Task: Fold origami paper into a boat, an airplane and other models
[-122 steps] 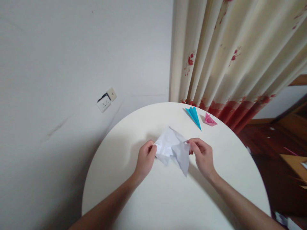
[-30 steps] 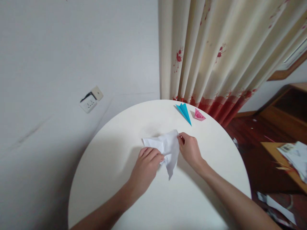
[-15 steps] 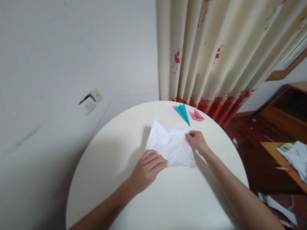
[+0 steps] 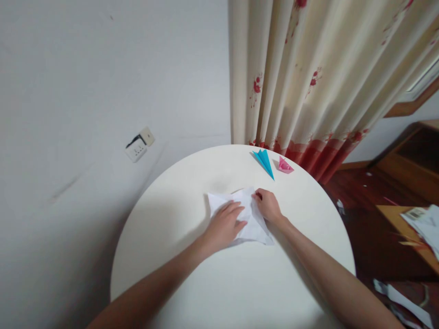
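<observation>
under both hands on the round white table, the creased white paper sheet is folded smaller than half a second ago. left hand lies flat, pressing it; right hand pinches its far edge, so a fold looks underway.

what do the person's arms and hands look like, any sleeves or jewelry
Both forearms are bare up to the frame edge, with no sleeve in view. The left hand and right hand wear no gloves, and no watch, bracelet or ring shows on the wrists or on the visible fingers. The nails look short and unpainted, though they are small in the picture.
</observation>
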Tool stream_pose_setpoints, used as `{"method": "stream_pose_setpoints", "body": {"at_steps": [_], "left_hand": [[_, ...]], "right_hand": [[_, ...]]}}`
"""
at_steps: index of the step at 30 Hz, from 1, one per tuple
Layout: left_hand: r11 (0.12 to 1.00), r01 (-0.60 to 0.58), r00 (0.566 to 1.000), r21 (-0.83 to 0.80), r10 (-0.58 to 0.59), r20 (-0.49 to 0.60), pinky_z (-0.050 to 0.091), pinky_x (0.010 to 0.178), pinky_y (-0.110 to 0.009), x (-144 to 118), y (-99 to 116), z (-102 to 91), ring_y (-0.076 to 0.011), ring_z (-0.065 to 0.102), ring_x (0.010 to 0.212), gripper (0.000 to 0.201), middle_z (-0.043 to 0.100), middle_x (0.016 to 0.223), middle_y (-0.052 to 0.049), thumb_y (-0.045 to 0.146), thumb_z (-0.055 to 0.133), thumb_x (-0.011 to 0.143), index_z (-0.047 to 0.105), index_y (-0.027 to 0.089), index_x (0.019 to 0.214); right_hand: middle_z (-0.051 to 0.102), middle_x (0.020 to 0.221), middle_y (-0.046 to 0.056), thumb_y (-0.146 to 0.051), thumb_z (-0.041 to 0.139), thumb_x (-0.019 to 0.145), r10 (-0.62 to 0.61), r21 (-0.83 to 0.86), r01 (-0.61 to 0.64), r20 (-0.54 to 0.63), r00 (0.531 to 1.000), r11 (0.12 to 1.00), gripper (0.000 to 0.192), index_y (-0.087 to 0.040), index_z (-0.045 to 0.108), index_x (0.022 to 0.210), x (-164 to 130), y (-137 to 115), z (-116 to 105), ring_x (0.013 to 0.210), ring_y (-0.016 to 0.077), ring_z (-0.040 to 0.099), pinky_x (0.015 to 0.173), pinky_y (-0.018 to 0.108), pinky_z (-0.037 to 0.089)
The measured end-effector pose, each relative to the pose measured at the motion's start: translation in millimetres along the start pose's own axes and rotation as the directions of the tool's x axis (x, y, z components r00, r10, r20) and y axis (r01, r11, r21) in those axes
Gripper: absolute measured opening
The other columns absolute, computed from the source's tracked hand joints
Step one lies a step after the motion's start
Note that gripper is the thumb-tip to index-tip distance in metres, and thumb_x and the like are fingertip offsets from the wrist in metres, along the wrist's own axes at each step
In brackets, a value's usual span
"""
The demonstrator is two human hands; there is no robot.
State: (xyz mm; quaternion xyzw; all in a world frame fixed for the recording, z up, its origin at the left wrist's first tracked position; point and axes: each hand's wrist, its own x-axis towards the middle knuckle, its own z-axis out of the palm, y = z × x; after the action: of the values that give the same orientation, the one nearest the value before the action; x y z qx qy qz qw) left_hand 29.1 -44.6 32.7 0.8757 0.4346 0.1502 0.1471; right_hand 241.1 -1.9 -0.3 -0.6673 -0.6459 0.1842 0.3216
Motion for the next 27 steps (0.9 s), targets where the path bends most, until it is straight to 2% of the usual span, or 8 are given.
{"method": "stream_pose_setpoints", "body": {"at_steps": [3,5,7,9,12,15,21,27], "left_hand": [[0.979,0.011,1.000,0.204,-0.016,0.023,0.021,0.121,-0.064,-7,1,31.9,-0.0418,0.021,0.153,0.075,0.032,0.164,-0.013,0.060,0.061,0.089,0.046,0.021,0.151],[0.960,-0.008,1.000,0.280,0.003,0.019,0.014,0.121,-0.067,-12,2,43.1,-0.0437,0.012,0.154,0.083,0.024,0.167,-0.012,0.066,0.057,0.088,0.038,0.022,0.156],[0.944,-0.040,0.999,0.328,0.030,0.038,0.011,0.121,-0.068,-13,3,45.4,-0.0443,0.012,0.154,0.083,0.025,0.167,-0.014,0.065,0.054,0.090,0.033,0.022,0.158],[0.934,-0.058,0.997,0.354,0.036,0.069,0.010,0.121,-0.066,-12,3,42.5,-0.0431,0.016,0.153,0.080,0.030,0.164,-0.018,0.058,0.052,0.093,0.031,0.017,0.159],[0.933,-0.045,0.998,0.357,0.024,0.063,0.013,0.124,-0.058,-12,-1,37.2,-0.0368,0.016,0.155,0.074,0.030,0.164,-0.020,0.049,0.044,0.098,0.030,0.008,0.158],[0.936,-0.041,0.999,0.349,0.038,0.016,0.016,0.126,-0.052,-16,-13,34.0,-0.0307,0.015,0.156,0.070,0.025,0.167,-0.014,0.045,0.041,0.100,0.027,0.009,0.159],[0.931,0.054,0.998,0.361,-0.034,-0.061,0.023,0.123,-0.054,-22,-48,27.9,-0.0307,0.024,0.154,0.069,0.030,0.165,-0.012,0.053,0.042,0.100,0.032,0.016,0.157],[0.904,0.167,0.986,0.395,-0.146,-0.081,0.024,0.122,-0.055,-16,-74,16.5,-0.0303,0.026,0.153,0.069,0.029,0.164,-0.017,0.050,0.039,0.101,0.031,0.010,0.157]], "right_hand": [[0.067,0.115,0.017,-0.015,0.053,0.090,-0.070,-0.074,0.065,-0.075,0.995,0.995,0.034,-0.014,0.064,0.122,-15,-19,-8,0.105,0.0280,0.061,0.089,0.039,0.047],[0.057,0.136,0.020,-0.009,0.046,0.090,-0.267,-0.179,0.245,-0.117,0.956,0.953,0.047,-0.012,0.056,0.136,-30,-35,-7,0.126,0.0299,0.051,0.104,0.044,0.042],[0.056,0.140,0.017,-0.007,0.044,0.089,-0.432,-0.161,0.427,0.007,0.902,0.890,0.051,-0.013,0.055,0.138,-44,-48,2,0.131,0.0271,0.048,0.110,0.042,0.041],[0.055,0.144,0.017,-0.008,0.041,0.091,-0.490,-0.095,0.506,0.150,0.859,0.857,0.053,-0.009,0.051,0.143,-53,-51,16,0.136,0.0240,0.047,0.115,0.040,0.038],[0.043,0.157,0.019,-0.022,0.030,0.103,-0.412,-0.126,0.456,0.271,0.870,0.881,0.053,-0.004,0.040,0.152,-55,-39,28,0.148,0.0251,0.035,0.121,0.045,0.029],[0.031,0.164,0.015,-0.041,0.032,0.106,-0.376,-0.219,0.468,0.358,0.855,0.856,0.060,-0.009,0.033,0.157,-48,-21,23,0.153,0.0268,0.024,0.124,0.049,0.018],[0.025,0.166,0.016,-0.049,0.035,0.103,-0.305,-0.366,0.414,0.320,0.897,0.833,0.069,-0.007,0.031,0.158,-43,-14,11,0.154,0.0286,0.021,0.125,0.049,0.013],[0.023,0.166,0.016,-0.050,0.033,0.103,-0.300,-0.373,0.407,0.314,0.901,0.834,0.070,-0.007,0.030,0.158,-44,-15,14,0.154,0.0288,0.019,0.125,0.049,0.011]]}}
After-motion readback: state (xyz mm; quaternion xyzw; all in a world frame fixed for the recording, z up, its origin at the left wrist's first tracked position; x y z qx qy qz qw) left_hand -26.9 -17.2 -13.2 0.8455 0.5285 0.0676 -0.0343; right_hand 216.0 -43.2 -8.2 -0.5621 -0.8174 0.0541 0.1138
